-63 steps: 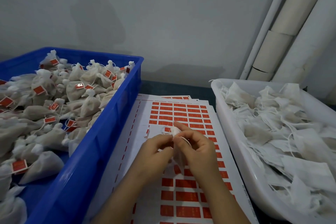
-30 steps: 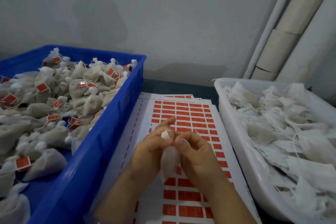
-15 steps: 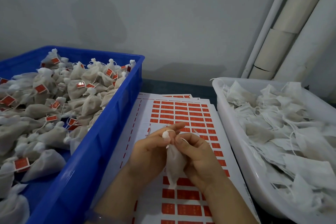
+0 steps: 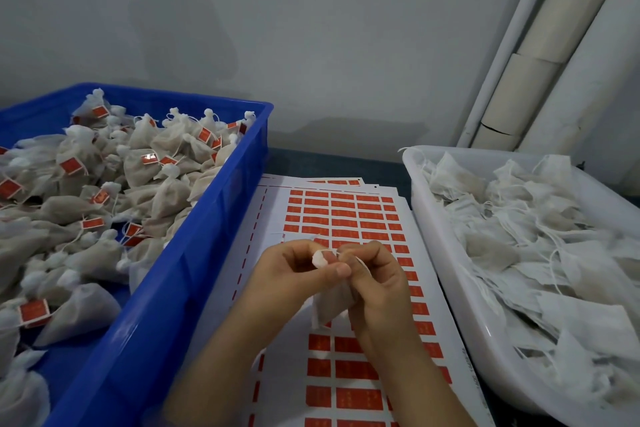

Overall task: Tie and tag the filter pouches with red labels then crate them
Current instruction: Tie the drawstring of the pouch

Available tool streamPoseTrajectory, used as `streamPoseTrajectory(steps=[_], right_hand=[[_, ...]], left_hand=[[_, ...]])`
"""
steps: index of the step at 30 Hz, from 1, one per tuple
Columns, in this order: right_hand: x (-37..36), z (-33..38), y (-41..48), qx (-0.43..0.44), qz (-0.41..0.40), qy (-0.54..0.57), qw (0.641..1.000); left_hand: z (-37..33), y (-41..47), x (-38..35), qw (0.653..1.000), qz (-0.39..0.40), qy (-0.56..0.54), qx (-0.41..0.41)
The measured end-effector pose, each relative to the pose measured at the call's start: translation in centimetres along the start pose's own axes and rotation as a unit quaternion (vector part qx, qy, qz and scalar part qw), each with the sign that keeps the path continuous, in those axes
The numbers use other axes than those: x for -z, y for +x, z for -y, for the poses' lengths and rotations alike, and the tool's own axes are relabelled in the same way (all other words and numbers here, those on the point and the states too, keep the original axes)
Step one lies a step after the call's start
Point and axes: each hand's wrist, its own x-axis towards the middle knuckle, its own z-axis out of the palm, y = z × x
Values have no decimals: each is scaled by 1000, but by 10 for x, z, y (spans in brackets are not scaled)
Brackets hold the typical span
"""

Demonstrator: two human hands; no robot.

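A small white filter pouch [image 4: 330,303] hangs between both hands above the sheet of red labels [image 4: 346,215]. My left hand [image 4: 294,274] pinches the pouch's gathered neck, whose white tip sticks out by the thumb. My right hand [image 4: 375,282] curls against the pouch's right side and holds its thin white string near the neck. The blue crate [image 4: 180,274] on the left is piled with tied pouches bearing red tags [image 4: 71,166].
A white tub [image 4: 446,270] on the right holds several flat, loose pouches with dangling strings. More label sheets lie stacked under the top one. Pale pipes [image 4: 540,55] run up the wall at the back right.
The pouch has turned from lying under the fingers to hanging down between the hands. My fingers have drawn in round its neck and string, and both hands stayed over the label sheet.
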Motion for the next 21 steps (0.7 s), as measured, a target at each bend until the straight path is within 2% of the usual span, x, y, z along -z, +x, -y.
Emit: streamPoseTrajectory(steps=[3,7,14,21], right_hand=[[0,0,1,-22,6,61,998],[1,0,3,-46,4,73,996],[4,0,5,-45,-8,18,999],[7,3,6,-46,22,-21,998]], left_hand=[[0,-1,-3,999,-15,-15,-27],[-3,-2,-4,999,6,-8,-33],[-2,-3,-5,990,1,127,-64],[-3,-5,-3,987,25,149,-47]])
